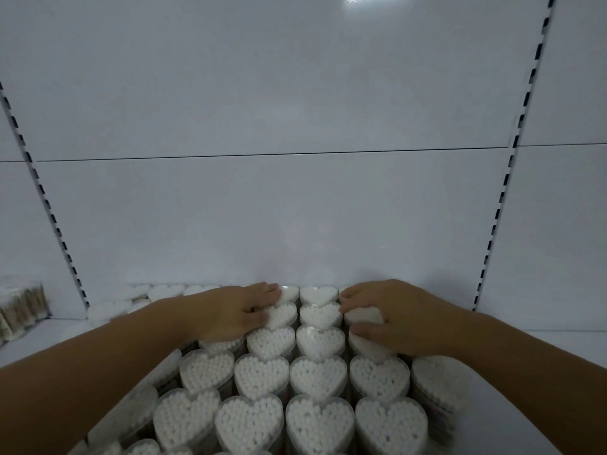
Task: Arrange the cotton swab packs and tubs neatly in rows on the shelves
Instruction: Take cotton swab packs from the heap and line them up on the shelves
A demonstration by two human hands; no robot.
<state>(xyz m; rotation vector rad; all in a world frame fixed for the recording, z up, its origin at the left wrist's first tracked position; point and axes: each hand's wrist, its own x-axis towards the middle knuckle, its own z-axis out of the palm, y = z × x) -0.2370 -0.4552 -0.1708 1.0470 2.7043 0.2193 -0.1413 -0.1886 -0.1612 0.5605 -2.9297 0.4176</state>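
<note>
Left hand [235,311] and right hand [395,318] both lie on the tubs [318,377] towards the back of the shelf [42,338].

Far left: packs [21,310] of swabs stand on the shelf, well apart from the tubs and cut off by the frame edge. Their detail is blurred.

Left upright [49,208]: slotted, running down the back panel [295,208] to shelf level.

Tubs: heart-shaped, clear, filled with white swab tips facing up. They stand upright in touching columns that run from the front of the shelf back to the panel. Further tubs at rear left are blurred.

Left hand: palm down on the tub tops, fingers laid nearly straight and pointing right, tips on the rearmost tubs. The hand is flat, with nothing clamped. A tub just under the thumb looks tilted; blur prevents a firmer reading.

Between the hands: one column of upright tubs, uncovered, touching the columns on either side.

Right hand: fingers curled over the rear edge of one tub [364,315], thumb against its front edge. The hand is clamped on that tub, which sits in its column second from the panel.

Right upright [502,192]: slotted, just beyond the right forearm.
</note>
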